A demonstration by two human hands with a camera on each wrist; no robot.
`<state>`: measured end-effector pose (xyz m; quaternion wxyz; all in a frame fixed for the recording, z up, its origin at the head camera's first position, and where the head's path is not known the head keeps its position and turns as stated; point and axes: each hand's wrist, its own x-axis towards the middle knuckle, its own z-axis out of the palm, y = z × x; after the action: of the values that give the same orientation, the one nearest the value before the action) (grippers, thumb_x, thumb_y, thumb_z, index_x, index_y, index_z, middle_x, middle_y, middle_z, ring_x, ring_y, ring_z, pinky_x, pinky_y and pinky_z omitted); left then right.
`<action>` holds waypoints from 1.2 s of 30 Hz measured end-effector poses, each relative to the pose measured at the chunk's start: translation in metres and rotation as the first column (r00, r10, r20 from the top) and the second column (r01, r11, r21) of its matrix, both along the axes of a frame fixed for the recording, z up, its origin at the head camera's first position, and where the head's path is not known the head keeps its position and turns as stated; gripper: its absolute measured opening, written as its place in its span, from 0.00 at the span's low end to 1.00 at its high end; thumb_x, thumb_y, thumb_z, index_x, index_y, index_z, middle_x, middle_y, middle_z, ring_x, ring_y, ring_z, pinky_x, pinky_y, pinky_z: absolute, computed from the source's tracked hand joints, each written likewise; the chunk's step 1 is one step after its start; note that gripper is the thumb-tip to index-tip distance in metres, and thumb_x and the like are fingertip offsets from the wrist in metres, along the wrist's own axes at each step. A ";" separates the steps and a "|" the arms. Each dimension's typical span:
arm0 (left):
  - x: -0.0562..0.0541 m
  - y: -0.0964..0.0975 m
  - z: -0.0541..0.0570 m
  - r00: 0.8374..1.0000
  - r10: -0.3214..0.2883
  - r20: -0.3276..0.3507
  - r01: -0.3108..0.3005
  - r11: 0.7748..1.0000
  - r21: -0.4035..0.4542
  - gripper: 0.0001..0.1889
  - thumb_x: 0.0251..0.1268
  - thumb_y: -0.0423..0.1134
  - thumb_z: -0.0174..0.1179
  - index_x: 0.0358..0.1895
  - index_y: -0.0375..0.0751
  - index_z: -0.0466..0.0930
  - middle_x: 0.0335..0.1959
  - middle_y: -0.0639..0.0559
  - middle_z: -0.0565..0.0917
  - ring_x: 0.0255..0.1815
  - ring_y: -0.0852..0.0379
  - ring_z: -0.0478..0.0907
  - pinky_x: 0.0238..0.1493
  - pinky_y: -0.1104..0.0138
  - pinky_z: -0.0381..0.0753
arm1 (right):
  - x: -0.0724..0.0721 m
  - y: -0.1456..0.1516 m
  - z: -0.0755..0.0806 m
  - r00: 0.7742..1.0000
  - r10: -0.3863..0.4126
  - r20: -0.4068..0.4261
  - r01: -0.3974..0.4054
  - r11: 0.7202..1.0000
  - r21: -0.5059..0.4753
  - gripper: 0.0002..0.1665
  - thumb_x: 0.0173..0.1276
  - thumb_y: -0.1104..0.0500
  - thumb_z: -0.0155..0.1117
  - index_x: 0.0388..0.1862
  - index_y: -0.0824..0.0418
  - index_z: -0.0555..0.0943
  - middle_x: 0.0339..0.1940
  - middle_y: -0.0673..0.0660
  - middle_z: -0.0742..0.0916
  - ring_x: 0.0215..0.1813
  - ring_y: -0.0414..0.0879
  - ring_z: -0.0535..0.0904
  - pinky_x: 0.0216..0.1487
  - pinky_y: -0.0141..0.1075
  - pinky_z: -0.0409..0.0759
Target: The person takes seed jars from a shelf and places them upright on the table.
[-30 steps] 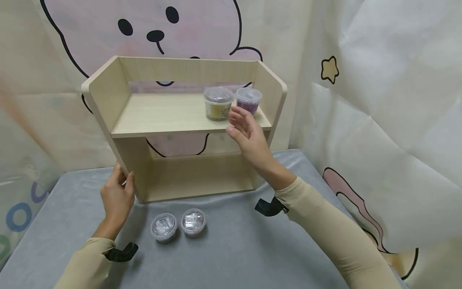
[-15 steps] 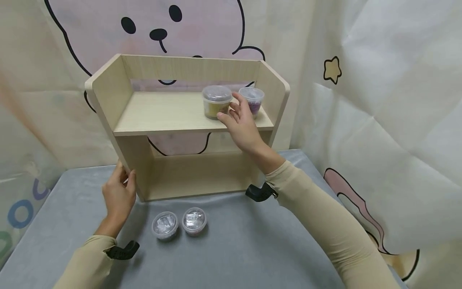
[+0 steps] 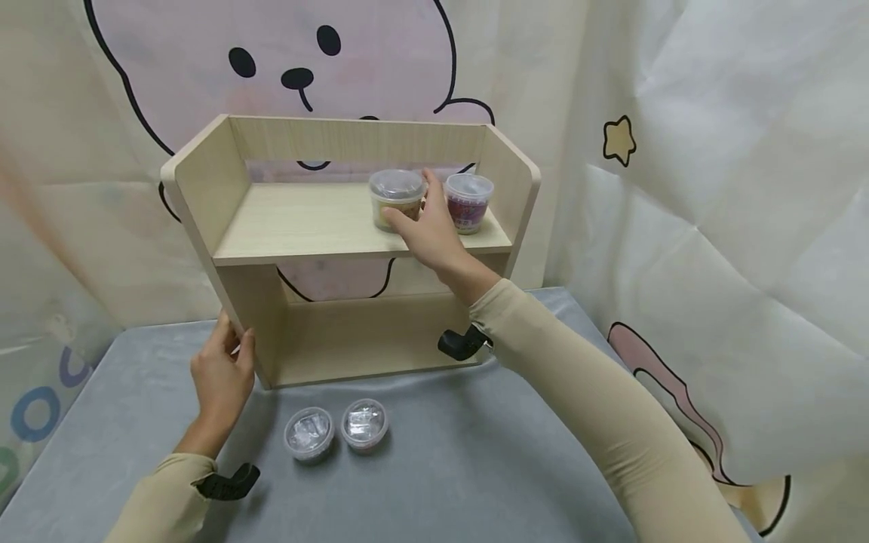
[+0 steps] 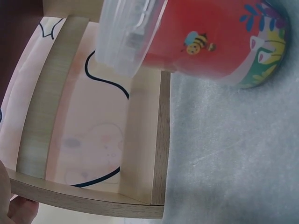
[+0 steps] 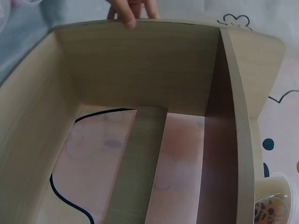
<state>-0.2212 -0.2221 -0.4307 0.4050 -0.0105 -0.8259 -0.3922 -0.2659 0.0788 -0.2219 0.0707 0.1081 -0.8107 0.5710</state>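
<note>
My right hand grips a clear-lidded tub with yellow contents on the upper board of a small wooden shelf unit. The thumb lies across its front and the fingers reach behind its right side. To the right of this hand stands a similar tub with purple contents. My left hand holds the front edge of the unit's left side panel, low down; its fingers also show at the panel in the right wrist view. The yellow tub is partly cut off there.
Two more lidded tubs, a left one and a right one, stand on the grey cloth before the unit. Large in the left wrist view is a red tub with a bee picture. A printed curtain hangs close behind.
My right hand has come left from near the purple tub, taken hold of the yellow tub and shifted it left, widening the gap between them. The left hand keeps its place.
</note>
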 end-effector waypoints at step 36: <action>0.001 0.001 0.001 1.000 0.019 0.016 -0.019 1.000 -0.011 0.04 0.66 0.28 0.60 0.41 0.33 0.76 0.43 0.35 0.90 0.43 0.35 0.88 0.37 0.97 0.64 | -0.003 0.001 0.012 0.993 0.116 -0.037 -0.117 0.993 -0.026 0.44 0.64 0.56 0.75 0.75 0.60 0.65 0.66 0.57 0.81 0.66 0.45 0.78 0.71 0.33 0.75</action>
<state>-0.2199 -0.2208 -0.4302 0.4022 -0.0015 -0.8311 -0.3841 -0.2694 0.0793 -0.2097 0.0532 0.1646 -0.7934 0.5836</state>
